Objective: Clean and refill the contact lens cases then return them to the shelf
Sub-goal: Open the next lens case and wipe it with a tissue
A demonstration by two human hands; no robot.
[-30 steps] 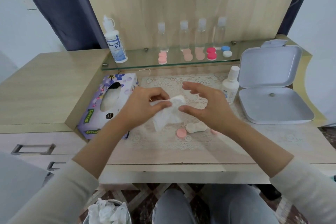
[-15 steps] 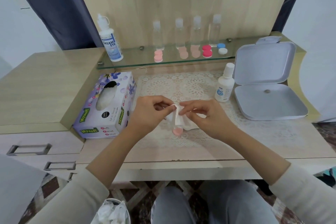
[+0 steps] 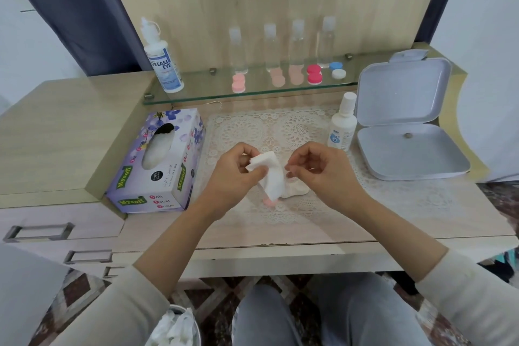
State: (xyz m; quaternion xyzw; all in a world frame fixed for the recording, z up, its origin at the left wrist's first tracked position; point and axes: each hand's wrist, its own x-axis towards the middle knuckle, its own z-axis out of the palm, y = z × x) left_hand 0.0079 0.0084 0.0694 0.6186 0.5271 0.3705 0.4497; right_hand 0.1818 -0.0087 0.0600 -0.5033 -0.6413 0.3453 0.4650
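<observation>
Tissue (image 3: 268, 177), white, folded: pinched between thumb and curled fingers of our left hand (image 3: 234, 177), above the lace mat (image 3: 280, 129). Right hand (image 3: 317, 174): fingers curled, thumb and forefinger tips together beside the tissue; we cannot tell whether they grip anything. Contact lens case (image 3: 297, 191), pale, lies on the mat below our hands, with a pink cap (image 3: 269, 203) just beside it. Further cases (image 3: 314, 74) stand on the glass shelf (image 3: 196, 93).

Wood desk (image 3: 280, 236) w/ lace mat (image 3: 280, 129), tissue box (image 3: 160, 166), sm bottle (image 3: 341, 126), open grey box (image 3: 407, 149)
</observation>
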